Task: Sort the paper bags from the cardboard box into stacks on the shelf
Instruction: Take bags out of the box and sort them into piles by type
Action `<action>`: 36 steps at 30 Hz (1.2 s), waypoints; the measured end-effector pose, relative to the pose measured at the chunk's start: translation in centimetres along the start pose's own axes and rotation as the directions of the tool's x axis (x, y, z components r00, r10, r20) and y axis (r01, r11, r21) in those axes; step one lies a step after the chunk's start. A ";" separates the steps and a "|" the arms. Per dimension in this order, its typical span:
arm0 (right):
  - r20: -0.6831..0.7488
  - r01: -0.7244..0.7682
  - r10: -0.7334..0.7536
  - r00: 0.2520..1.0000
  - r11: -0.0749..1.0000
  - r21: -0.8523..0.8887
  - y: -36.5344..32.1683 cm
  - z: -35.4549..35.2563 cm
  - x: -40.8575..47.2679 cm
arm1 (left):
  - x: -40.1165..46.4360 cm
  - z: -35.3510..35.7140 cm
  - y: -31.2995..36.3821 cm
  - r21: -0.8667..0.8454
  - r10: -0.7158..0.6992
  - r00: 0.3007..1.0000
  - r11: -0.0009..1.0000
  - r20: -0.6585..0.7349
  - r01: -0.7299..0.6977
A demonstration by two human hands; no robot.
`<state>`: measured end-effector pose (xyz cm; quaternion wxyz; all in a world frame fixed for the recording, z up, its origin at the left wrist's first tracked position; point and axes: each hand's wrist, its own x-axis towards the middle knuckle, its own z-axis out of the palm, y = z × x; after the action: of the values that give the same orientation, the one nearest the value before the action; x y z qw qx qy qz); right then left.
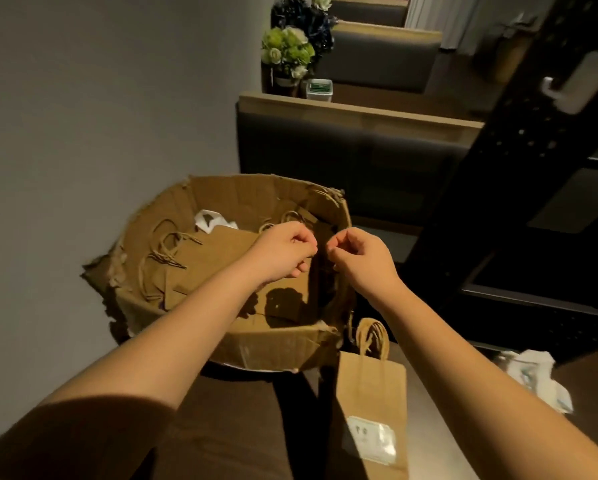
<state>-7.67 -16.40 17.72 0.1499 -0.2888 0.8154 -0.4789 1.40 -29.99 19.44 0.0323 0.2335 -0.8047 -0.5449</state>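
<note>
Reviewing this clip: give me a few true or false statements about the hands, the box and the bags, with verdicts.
1. Both hands are over the torn brown cardboard box. True.
2. The left hand lies flat and open. False: its fingers are curled, pinching something small.
3. The right hand has curled fingers. True.
4. The box holds no bags. False: brown paper bags with twisted cord handles lie inside.
5. A brown paper bag with a white label lies outside the box, near its right corner. True.
</note>
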 end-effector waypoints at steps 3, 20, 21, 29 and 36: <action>0.098 -0.051 0.052 0.994 0.999 -0.013 -1.8 4.1 2.2 | 1.6 -4.5 -3.2 -0.051 -0.073 0.997 0.996 0.013 0.074; 0.553 0.407 0.511 0.658 0.376 -0.832 3.8 15.9 7.7 | 6.6 -12.9 -16.3 0.003 -0.396 0.916 0.918 0.065 0.397; 0.555 0.428 0.507 0.659 0.353 -0.832 3.8 16.2 7.7 | 6.8 -13.0 -16.3 -0.063 -0.401 0.913 0.912 0.070 0.406; 0.515 0.403 0.239 0.823 0.393 -0.826 2.3 15.5 7.9 | 7.2 -13.2 -14.8 -0.271 -0.183 0.982 0.948 -0.037 0.166; 0.425 0.279 0.159 0.891 0.547 -0.790 1.4 13.5 8.5 | 5.6 -13.4 -13.3 0.178 -0.520 0.764 0.853 0.382 0.492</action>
<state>-7.76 -30.47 10.10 0.1611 -0.4555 0.8745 0.0421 5.07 -47.76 11.84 -0.2958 0.3210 -0.7175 -0.5428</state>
